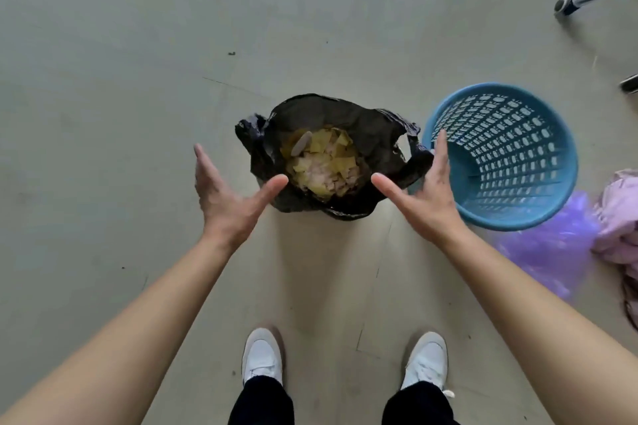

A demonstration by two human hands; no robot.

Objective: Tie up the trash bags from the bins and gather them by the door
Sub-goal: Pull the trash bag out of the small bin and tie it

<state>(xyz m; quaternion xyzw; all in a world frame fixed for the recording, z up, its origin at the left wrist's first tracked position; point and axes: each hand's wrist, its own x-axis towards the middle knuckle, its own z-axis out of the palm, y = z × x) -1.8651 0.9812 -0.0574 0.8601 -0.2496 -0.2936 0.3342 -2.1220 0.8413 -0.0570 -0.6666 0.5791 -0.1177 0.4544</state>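
I am at the tying step for this bag: the crinkled black plastic trash bag (345, 121) sits on the pale tiled floor (138, 79) at the centre of the frame, mouth wide open, with yellow and pinkish paper scraps (321, 166) showing inside; nothing is knotted yet, and no door is in view. My left hand (224, 193) hovers at centre left and my right hand (426, 190) at centre right, one on each side of the bag; both are fully spread, fingers straight, thumbs angled inward, and neither holds anything. The left thumb (272, 186) overlaps the bag's near edge, though I cannot tell whether it touches; the right fingers (442, 152) lie in front of the rim of the round blue lattice plastic bin (500, 155), which stands empty just right of the bag. The bag's left handle loop (248, 129) lies just beyond my left hand; the right handle loop (414, 162) is just beside my right palm. The next move, as I judge it: lower both hands, pinch one loop each, draw them together over the scraps and cross them into a knot; the film looks thin, so a gentle pull. A translucent purple plastic bag (549, 248) lies at lower right.
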